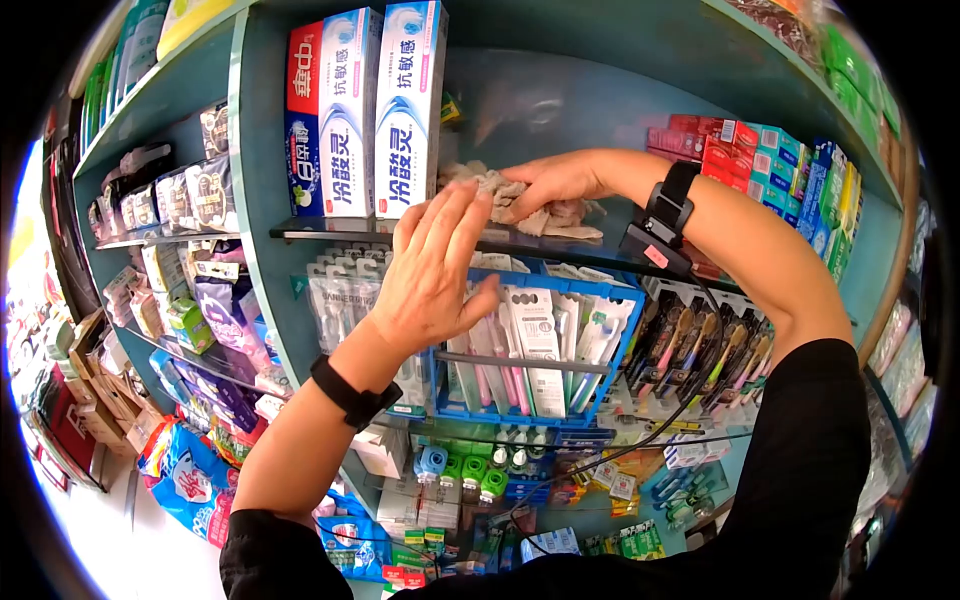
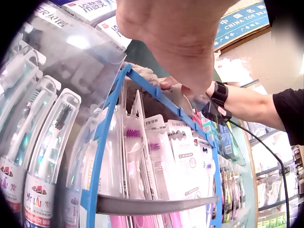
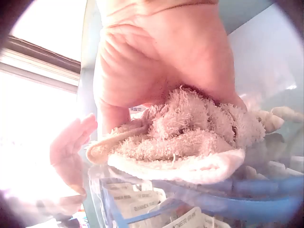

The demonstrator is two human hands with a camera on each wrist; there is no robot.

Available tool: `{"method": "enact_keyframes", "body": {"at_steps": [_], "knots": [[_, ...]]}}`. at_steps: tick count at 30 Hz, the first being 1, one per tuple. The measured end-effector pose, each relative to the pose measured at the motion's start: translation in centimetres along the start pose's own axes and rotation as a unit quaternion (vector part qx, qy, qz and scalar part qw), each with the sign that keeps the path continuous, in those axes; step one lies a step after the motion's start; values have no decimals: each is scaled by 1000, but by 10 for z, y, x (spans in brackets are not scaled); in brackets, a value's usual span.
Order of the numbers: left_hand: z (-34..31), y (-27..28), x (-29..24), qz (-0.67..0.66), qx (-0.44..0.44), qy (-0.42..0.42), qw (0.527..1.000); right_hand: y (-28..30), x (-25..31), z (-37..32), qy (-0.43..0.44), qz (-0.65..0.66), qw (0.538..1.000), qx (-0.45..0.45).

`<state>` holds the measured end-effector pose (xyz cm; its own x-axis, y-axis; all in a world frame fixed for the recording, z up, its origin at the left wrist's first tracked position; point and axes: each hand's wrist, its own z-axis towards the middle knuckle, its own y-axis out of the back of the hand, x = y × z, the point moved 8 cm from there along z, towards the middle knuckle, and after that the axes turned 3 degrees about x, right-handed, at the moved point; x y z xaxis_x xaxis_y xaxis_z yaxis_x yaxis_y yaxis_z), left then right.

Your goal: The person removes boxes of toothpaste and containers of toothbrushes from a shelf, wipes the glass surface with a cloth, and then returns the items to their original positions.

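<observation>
My right hand [image 1: 562,180] grips a crumpled beige terry cloth [image 1: 560,220] on the dark glass shelf [image 1: 345,233]. In the right wrist view, the fingers press down into the shaggy cloth [image 3: 190,130], whose folded edge lies along the glass. My left hand [image 1: 428,270] is raised with straight fingers in front of the shelf edge, overlapping the lower right of a toothpaste box [image 1: 408,110]. Nothing shows in it. Another toothpaste box [image 1: 346,120] stands upright to the left. Directly below the hands is a blue-rimmed basket [image 1: 625,293] of packaged toothbrushes [image 1: 537,340].
Red and teal boxes [image 1: 735,160] are stacked at the shelf's right end. Hanging toothbrushes [image 1: 685,345] fill the space right of the basket. A vertical divider [image 1: 262,190] borders the left side. Green-capped bottles [image 1: 472,470] stand lower down. A black cable [image 1: 690,395] runs from the right wrist.
</observation>
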<state>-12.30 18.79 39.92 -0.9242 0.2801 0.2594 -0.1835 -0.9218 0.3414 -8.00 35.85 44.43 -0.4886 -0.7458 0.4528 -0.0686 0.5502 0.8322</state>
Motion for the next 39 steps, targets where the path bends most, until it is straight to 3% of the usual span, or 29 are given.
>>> {"method": "enact_keyframes", "body": {"at_steps": [1, 8, 16, 20, 26, 29, 33, 36, 38, 39], "knots": [[-2, -5, 3, 5, 33, 14, 999, -5, 4, -4, 22, 15, 1000, 7], [3, 5, 0, -33, 38, 55, 997, -34, 28, -41, 73, 46, 996, 18], [15, 23, 8, -136, 35, 103, 985, -44, 51, -70, 148, -84, 978, -118], [30, 49, 10, 96, 10, 33, 995, -41, 57, -72, 195, -143, 955, -173], [33, 36, 30, 127, 18, 53, 990, -42, 54, -78, 193, -164, 949, -187], [31, 33, 28, 145, 21, 40, 988, -42, 47, -89, 221, -109, 952, -183], [28, 30, 28, 170, 29, 32, 984, -34, 35, -128, 195, 104, 956, -195], [23, 27, 28, 188, 34, 31, 981, 10, 3, -147, 252, 249, 896, -269], [22, 26, 29, 193, 30, 40, 980, 22, -20, -153, 200, 317, 895, -240], [22, 26, 29, 189, 31, 48, 980, 28, -33, -159, 139, 242, 912, -300]]}}
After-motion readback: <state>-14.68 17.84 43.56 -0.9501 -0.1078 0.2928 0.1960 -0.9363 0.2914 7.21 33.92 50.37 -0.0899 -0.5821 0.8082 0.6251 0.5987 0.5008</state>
